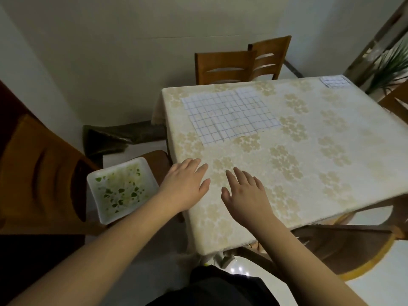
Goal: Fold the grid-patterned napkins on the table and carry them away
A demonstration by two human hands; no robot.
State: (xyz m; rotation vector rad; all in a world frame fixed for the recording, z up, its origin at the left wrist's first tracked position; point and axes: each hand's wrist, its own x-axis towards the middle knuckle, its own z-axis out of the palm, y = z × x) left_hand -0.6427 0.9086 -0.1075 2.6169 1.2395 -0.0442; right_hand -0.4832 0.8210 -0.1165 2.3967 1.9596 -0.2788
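Left hand (186,186) & right hand (245,193) flat, napkin (229,114) spread beyond

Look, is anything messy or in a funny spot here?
Yes. A dirty white dish smeared with green bits sits on a chair seat instead of the table. The big grid napkin lies unfolded.

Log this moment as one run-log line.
left hand: open, empty | right hand: open, empty | large napkin: flat, unfolded | small napkin: far corner | stage: reaching, nothing grasped
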